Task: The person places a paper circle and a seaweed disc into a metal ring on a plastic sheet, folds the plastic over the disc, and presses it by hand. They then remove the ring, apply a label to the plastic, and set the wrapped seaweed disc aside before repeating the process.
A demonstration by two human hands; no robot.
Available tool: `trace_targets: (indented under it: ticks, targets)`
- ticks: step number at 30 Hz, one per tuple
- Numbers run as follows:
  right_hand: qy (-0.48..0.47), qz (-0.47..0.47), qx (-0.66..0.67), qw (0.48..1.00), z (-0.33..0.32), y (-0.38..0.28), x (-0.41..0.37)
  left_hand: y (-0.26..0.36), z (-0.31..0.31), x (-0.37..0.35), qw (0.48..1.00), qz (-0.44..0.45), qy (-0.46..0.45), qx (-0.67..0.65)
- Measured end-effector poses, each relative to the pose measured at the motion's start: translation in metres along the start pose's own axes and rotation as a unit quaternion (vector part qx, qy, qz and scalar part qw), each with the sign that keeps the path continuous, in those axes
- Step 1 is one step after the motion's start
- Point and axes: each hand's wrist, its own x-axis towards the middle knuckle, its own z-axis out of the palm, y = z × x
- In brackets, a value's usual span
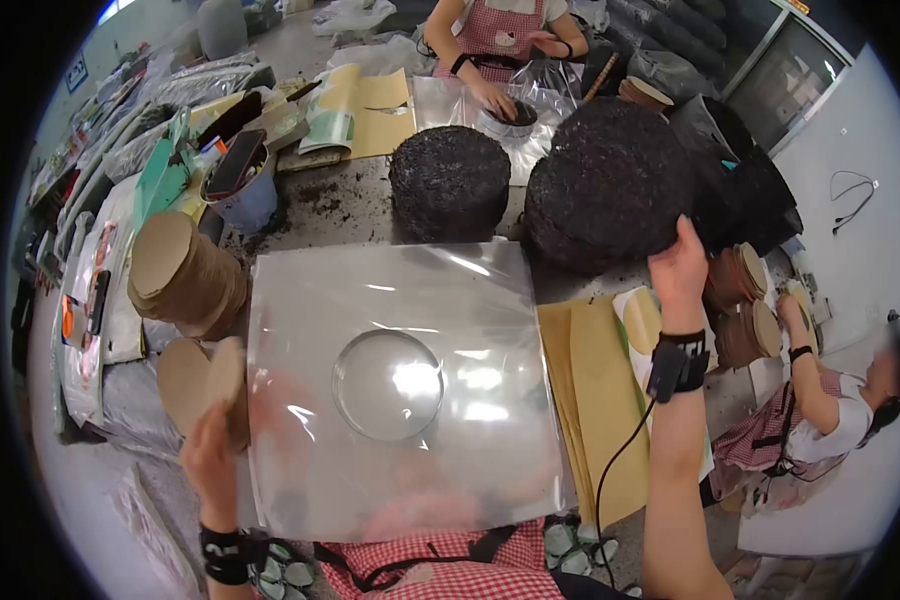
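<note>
My left hand is at the left, its fingers closed on a round brown cardboard disc, which tilts up beside a low stack of discs. My right hand touches the lower right edge of a large round black stack; its fingertips are partly hidden there, and I cannot tell whether they grip. In front of me lies a clear plastic sheet with a clear ring shape at its middle. A smaller black stack stands behind the sheet.
A taller disc stack and a tub of tools stand left. Brown paper sheets lie right of the plastic. A co-worker across the table handles black material; another person is at the right beside more disc stacks.
</note>
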Motion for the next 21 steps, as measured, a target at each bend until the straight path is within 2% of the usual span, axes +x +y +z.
trace_targets:
  ticks: [1,2,3,4,5,6,8,9,10,11,13,16,17,18,19,20,21]
  targets:
    - [0.011,0.016,-0.027,0.999,-0.013,0.007,-0.010,0.027,0.014,0.003,0.994,0.090,0.060,-0.006]
    - [0.025,0.034,-0.034,0.999,-0.005,0.015,-0.026,0.046,0.039,0.001,0.983,0.130,0.064,-0.109]
    - [0.036,0.057,-0.039,0.997,0.014,0.030,-0.046,0.079,0.053,0.004,0.980,0.079,-0.006,-0.183]
    - [0.048,0.085,-0.042,0.994,0.024,0.046,-0.067,0.098,0.072,0.012,0.970,0.190,-0.032,-0.151]
    - [-0.007,0.005,-0.267,0.964,0.011,0.070,-0.083,0.108,0.093,0.008,0.967,0.196,-0.088,-0.140]
    - [-0.070,-0.086,-0.472,0.875,-0.009,0.099,-0.091,0.109,0.113,0.002,0.963,0.202,-0.108,-0.138]
    - [-0.130,-0.100,-0.552,0.818,0.008,0.124,-0.120,0.115,0.105,0.002,0.959,0.201,-0.108,-0.167]
    - [-0.123,0.022,-0.421,0.898,0.026,0.140,-0.141,0.116,0.101,-0.001,0.955,0.204,-0.112,-0.186]
    - [-0.078,0.135,-0.280,0.947,0.045,0.156,-0.161,0.109,0.087,-0.002,0.946,0.237,-0.093,-0.203]
    - [-0.025,0.274,-0.099,0.956,0.047,0.174,-0.173,0.108,0.078,0.000,0.950,0.231,-0.058,-0.200]
    - [-0.042,0.299,-0.182,0.936,0.058,0.205,-0.196,0.106,0.068,0.007,0.958,0.214,0.022,-0.192]
    - [-0.162,0.213,-0.455,0.849,0.076,0.211,-0.202,0.091,0.116,0.015,0.979,0.120,-0.085,-0.138]
    - [-0.203,0.061,-0.546,0.811,0.085,0.206,-0.197,0.082,0.129,0.013,0.982,0.089,-0.120,-0.112]
    - [-0.234,-0.091,-0.619,0.744,0.094,0.194,-0.193,0.077,0.129,0.014,0.975,0.124,-0.154,-0.103]
    - [-0.256,-0.236,-0.673,0.652,0.103,0.182,-0.192,0.077,0.126,0.025,0.970,0.111,-0.201,-0.077]
    - [-0.323,-0.183,-0.646,0.667,0.117,0.175,-0.191,0.084,0.118,0.039,0.961,0.095,-0.254,-0.056]
    - [-0.390,-0.063,-0.663,0.636,0.135,0.176,-0.193,0.092,0.115,0.048,0.946,0.079,-0.313,-0.038]
